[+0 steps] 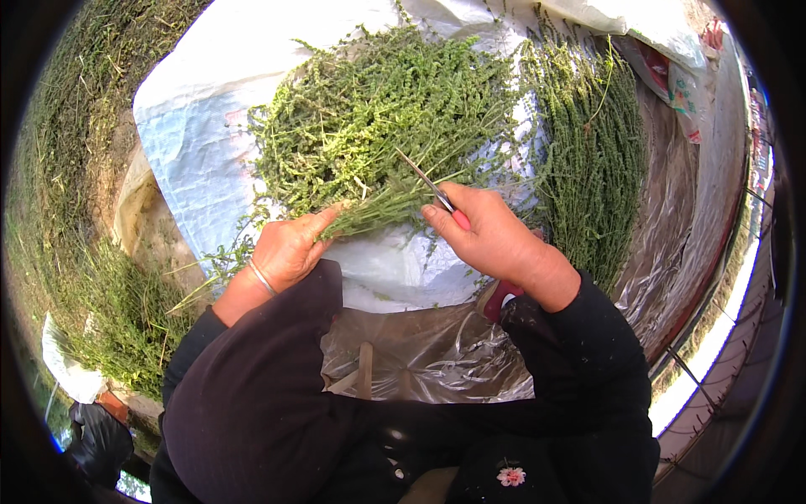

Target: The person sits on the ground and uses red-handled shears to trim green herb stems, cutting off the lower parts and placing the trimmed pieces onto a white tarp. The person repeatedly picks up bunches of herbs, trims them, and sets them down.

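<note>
My left hand (291, 247) grips a small bunch of cut green stems (378, 211) by one end, just above my left knee. The bunch points right, towards my other hand. In my right hand (482, 230) is a pair of scissors (434, 189) with a pink-red handle; the narrow blades point up and left over the stems. Whether the blades are parted is hard to tell. Beyond both hands lies a broad, loose heap of leafy herb sprigs (378, 113) on white woven plastic sheeting (195, 138).
Long stems lie aligned in a thick row (585, 157) on the right. Another pile of green stems (126, 321) is at the left, near a black plastic bag (99, 438). Clear plastic film (434, 353) covers the ground between my legs. A dark red shoe (499, 301) shows by my right forearm.
</note>
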A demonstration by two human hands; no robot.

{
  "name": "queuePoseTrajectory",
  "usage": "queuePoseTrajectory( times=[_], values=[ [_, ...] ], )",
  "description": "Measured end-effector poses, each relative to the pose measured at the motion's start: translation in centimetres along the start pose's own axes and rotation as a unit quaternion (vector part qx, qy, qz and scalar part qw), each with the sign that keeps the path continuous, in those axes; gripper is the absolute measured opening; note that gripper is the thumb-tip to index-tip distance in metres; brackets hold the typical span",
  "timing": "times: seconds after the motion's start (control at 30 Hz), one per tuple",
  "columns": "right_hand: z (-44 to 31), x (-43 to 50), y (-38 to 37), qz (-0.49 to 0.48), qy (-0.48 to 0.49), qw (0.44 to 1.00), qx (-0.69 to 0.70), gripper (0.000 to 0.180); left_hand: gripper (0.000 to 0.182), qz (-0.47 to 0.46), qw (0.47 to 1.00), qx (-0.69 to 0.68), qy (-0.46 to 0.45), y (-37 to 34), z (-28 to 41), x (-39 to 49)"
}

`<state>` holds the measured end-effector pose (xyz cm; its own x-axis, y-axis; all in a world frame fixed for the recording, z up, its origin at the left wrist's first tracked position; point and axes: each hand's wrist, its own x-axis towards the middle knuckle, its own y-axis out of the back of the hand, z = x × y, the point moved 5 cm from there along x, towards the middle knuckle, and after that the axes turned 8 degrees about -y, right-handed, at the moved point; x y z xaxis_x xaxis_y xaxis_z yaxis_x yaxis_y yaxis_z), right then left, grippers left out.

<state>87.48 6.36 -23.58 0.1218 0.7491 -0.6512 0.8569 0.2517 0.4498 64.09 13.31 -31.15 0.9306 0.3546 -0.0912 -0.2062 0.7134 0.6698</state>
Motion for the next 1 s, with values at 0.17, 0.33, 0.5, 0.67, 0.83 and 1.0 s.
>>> queuePoseTrajectory(
  times=[0.17, 0.33, 0.5, 0.67, 0.83, 1.0],
  values=[
    [0.4, 0.6, 4.0, 0.065, -0.018, 0.998, 0.007, 0.030, 0.050, 0.014, 1.000, -0.008, 0.012, 0.1, 0.0, -0.2],
    [3.1, -1.8, 3.9, -0.114, -0.112, 0.987, 0.023, 0.033, 0.060, 0.008, 1.000, 0.011, -0.009, 0.8, 0.7, 0.1],
    [3.4, -1.8, 2.7, -0.205, -0.131, 0.969, -0.047, 0.040, 0.067, -0.009, 0.997, 0.062, -0.040, 1.2, 1.2, 0.5],
    [3.4, -1.1, 1.6, -0.259, -0.146, 0.954, -0.050, 0.043, 0.065, -0.015, 0.992, 0.109, -0.058, 1.3, 1.5, 0.8],
    [2.6, -0.2, 0.8, -0.264, -0.118, 0.952, -0.097, 0.044, 0.063, -0.015, 0.990, 0.124, -0.069, 1.6, 2.0, 1.1],
    [1.9, 0.4, -0.2, -0.249, -0.081, 0.953, -0.151, 0.041, 0.076, -0.032, 0.993, 0.100, -0.057, 1.7, 2.2, 1.2]
  ],
)
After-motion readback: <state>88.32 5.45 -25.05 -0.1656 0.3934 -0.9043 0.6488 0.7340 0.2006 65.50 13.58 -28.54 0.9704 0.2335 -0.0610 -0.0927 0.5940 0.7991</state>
